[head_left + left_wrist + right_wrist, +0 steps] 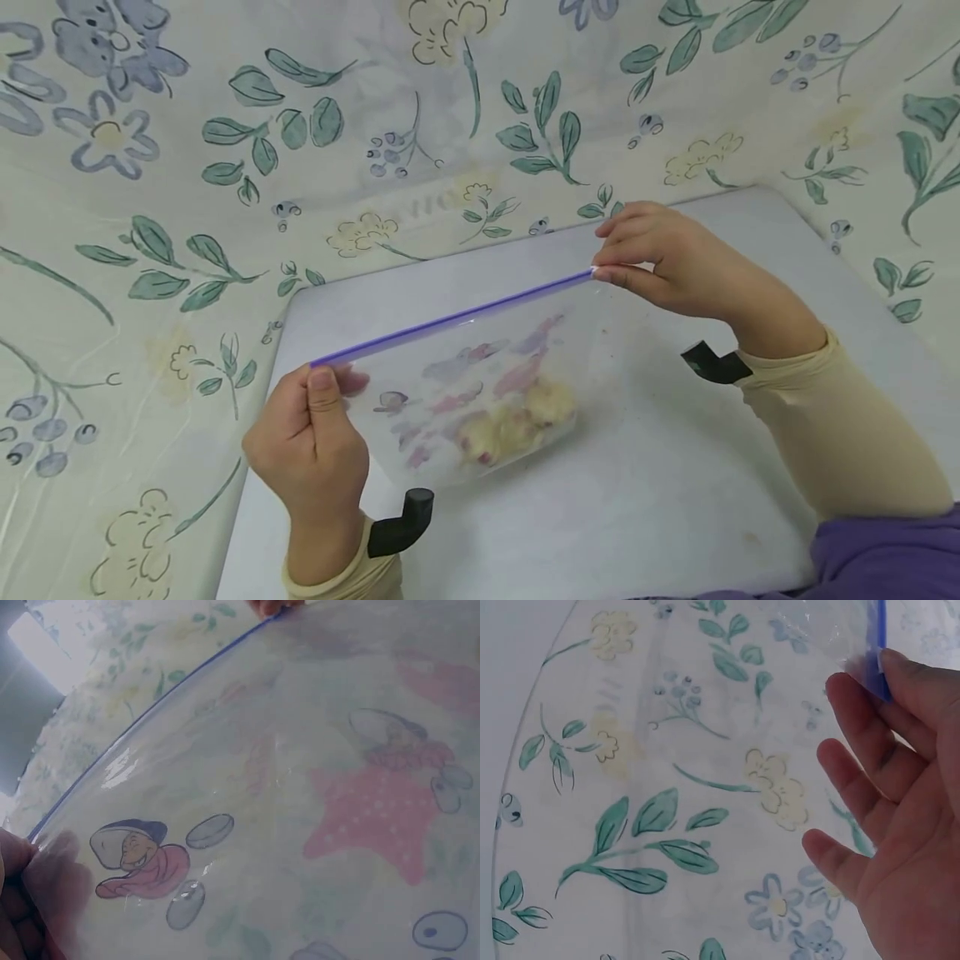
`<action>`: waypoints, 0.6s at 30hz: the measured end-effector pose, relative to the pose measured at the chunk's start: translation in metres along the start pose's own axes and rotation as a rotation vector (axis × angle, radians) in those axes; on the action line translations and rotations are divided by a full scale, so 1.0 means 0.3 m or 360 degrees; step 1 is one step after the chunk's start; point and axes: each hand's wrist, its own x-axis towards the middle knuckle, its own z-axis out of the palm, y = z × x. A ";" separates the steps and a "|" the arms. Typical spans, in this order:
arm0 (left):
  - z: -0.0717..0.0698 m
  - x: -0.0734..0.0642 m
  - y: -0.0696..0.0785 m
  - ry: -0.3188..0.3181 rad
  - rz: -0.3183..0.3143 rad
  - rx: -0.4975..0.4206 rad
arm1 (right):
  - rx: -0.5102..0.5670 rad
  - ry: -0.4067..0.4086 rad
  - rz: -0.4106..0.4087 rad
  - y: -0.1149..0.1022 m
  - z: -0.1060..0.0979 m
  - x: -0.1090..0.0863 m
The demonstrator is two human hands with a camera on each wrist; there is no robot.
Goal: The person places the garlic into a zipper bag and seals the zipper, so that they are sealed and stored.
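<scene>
A clear zip bag (420,367) with a purple-blue strip (450,318) along its top is stretched between my hands, tilted up toward the right. Pink and grey cartoon prints, including a starfish (375,821), cover it. Several pale yellow, roundish pieces (551,402) lie at its lower right inside. My left hand (315,442) grips the top left corner, thumb in front and fingers behind the film. With thumb and forefinger, my right hand (675,258) pinches the strip's right end, where a small white piece (883,664) shows; its other fingers are spread.
Beneath the bag is a whitish tabletop (660,467) with rounded corners. Behind and around it hangs or lies a cloth (450,200) printed with leaves and flowers. Black camera mounts (401,523) stick out from both wrists.
</scene>
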 end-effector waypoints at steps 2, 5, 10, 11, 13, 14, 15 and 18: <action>0.004 -0.006 0.002 0.0018 -0.0041 -0.0025 | -0.0026 0.0048 0.0111 0.005 0.022 0.008; 0.014 -0.021 0.010 0.0068 -0.0101 -0.0067 | -0.0077 0.0148 0.0412 -0.006 0.085 0.024; 0.044 -0.044 0.040 0.0169 -0.0094 -0.0157 | 0.0113 0.0179 0.0912 -0.101 0.173 0.035; 0.053 -0.048 0.048 0.0181 -0.0058 -0.0176 | 0.0248 0.0143 0.0945 -0.124 0.181 0.041; 0.073 -0.058 0.067 0.0183 0.0054 -0.0211 | 0.0599 0.0027 0.0951 -0.163 0.193 0.062; 0.083 -0.064 0.078 0.0170 0.0133 -0.0219 | 0.0800 -0.0041 0.0950 -0.178 0.197 0.077; 0.094 -0.070 0.090 0.0149 0.0227 -0.0233 | 0.0990 -0.0105 0.0962 -0.190 0.200 0.094; 0.124 -0.088 0.134 0.0017 0.0513 -0.0303 | 0.1366 -0.0198 0.1007 -0.209 0.203 0.137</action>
